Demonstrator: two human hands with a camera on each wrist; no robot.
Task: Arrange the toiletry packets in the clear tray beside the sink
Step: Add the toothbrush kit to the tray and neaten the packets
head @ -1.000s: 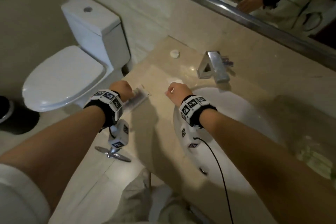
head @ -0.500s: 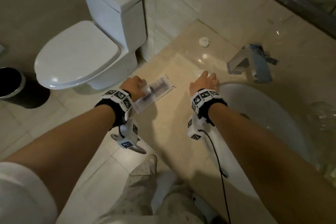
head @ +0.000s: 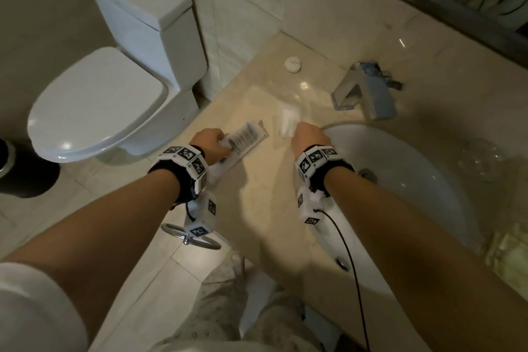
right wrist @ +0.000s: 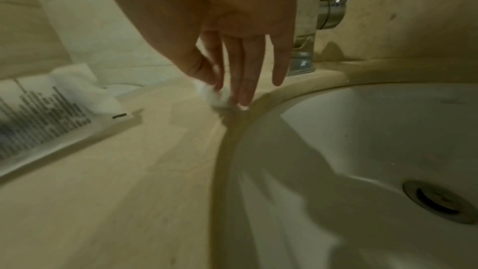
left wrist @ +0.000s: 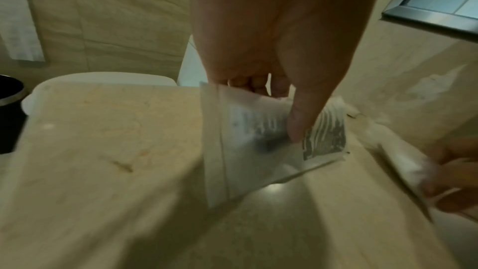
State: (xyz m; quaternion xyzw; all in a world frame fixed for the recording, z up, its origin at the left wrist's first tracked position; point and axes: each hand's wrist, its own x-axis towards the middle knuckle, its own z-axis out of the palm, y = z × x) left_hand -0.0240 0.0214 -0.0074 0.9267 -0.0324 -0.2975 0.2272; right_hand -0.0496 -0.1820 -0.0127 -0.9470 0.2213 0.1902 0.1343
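Observation:
A long white packet [head: 246, 138] with dark print lies tilted over the counter's left edge. My left hand [head: 210, 142] grips its near end, with the thumb on top and the fingers underneath [left wrist: 279, 107]; the long packet [left wrist: 258, 146] is lifted at an angle. A small white packet [head: 287, 120] lies by the sink rim. My right hand [head: 308, 136] pinches the small packet [right wrist: 216, 96] between thumb and forefinger [right wrist: 214, 85]; the other fingers are straight. A faint clear outline [head: 265, 94] behind the packets could be the tray; I cannot tell.
The white sink [head: 405, 180] is right of my hands, with the chrome faucet [head: 368, 94] behind it. A small round white object [head: 293, 63] sits near the wall. Clear crumpled plastic [head: 483, 157] lies at the right. The toilet [head: 114, 88] stands left of the counter.
My right hand went from a fist to reaching forward and now pinches the small packet. My left hand kept hold of the long packet. The head view tilted down.

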